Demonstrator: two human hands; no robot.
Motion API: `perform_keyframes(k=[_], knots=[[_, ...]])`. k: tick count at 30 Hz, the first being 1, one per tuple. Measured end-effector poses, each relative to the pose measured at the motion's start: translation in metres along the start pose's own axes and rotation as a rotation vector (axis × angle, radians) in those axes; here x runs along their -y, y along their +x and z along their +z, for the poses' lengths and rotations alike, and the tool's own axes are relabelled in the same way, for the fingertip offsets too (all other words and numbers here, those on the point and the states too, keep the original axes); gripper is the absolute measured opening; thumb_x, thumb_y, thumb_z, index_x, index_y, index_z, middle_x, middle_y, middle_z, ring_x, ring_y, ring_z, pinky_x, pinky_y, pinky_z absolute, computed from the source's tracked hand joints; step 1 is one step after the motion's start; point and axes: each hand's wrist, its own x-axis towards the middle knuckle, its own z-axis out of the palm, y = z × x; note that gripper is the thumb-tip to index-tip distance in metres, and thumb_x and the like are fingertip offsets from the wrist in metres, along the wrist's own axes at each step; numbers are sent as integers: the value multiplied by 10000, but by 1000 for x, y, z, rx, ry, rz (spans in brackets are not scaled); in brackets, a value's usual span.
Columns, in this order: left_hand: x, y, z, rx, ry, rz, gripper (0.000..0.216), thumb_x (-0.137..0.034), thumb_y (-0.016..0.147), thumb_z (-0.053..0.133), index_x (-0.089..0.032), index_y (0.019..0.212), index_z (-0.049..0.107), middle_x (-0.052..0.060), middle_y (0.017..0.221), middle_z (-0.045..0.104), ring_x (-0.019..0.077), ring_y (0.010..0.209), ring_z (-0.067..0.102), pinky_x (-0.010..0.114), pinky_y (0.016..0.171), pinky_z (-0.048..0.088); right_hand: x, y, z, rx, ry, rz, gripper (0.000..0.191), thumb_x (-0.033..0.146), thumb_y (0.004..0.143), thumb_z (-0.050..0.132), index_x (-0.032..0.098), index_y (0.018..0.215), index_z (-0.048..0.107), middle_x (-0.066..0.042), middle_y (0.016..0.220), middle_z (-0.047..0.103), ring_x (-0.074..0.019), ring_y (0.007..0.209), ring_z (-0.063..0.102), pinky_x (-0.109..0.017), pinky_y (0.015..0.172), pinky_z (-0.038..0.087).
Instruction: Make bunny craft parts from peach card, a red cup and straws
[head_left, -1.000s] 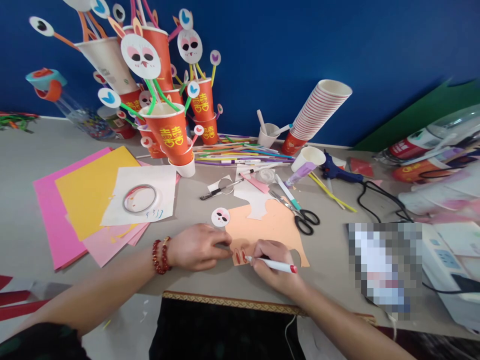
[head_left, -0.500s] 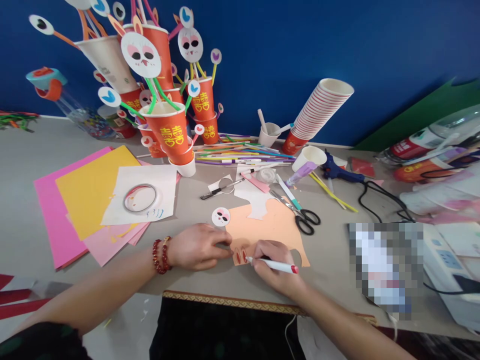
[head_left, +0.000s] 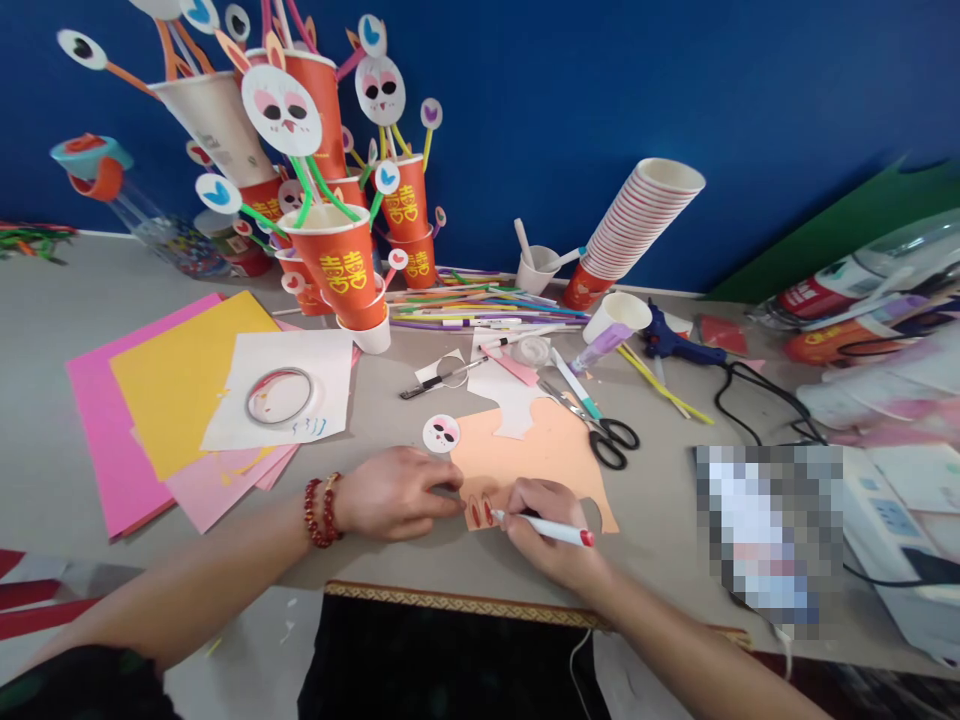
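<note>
My right hand (head_left: 551, 530) is closed around a white marker with a red end cap (head_left: 559, 531). Its tip meets the lower left corner of a peach paper sheet (head_left: 555, 450), at one of two red-filled ear shapes (head_left: 482, 511). From the left, my left hand (head_left: 397, 495) has its bent fingers at the same corner, gripping the sheet's edge; the exact finger contact is partly hidden. Just above that hand lies a small white paper disc with a drawn face (head_left: 441, 434). A white paper offcut (head_left: 517, 415) overlaps the sheet's top.
Scissors (head_left: 611, 440) lie at the sheet's right, near a glue gun (head_left: 682, 340). Decorated red cups (head_left: 341, 265) stand at the back left, beside pipe cleaners (head_left: 487, 305) and stacked cups (head_left: 637, 225). Tape (head_left: 279, 396) rests on white paper (head_left: 225, 405) at left.
The marker tip has shifted very slightly at the right-hand ear shape. Both hands otherwise stay in place.
</note>
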Motion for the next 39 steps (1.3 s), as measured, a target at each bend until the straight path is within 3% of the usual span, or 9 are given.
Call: perform_keyframes(k=[27,39], knots=[[1,-1,1,-27,-9,13,291,-191,846,508,-224,1126,580,97,1140,613,224,917,620,351,756,482,-1,0,-1,48,22,-17,195,132,730,473,228,596,369,52,513,432,-114,465,387,-243,479,301],[0,0,-2,-20,17,6,279,-182,852,477,-218,1104,592,95,1092,629,220,874,619,354,723,470,-1,0,1,-19,-6,35,159,136,758,474,221,624,469,37,534,539,-116,473,479,-233,490,354]])
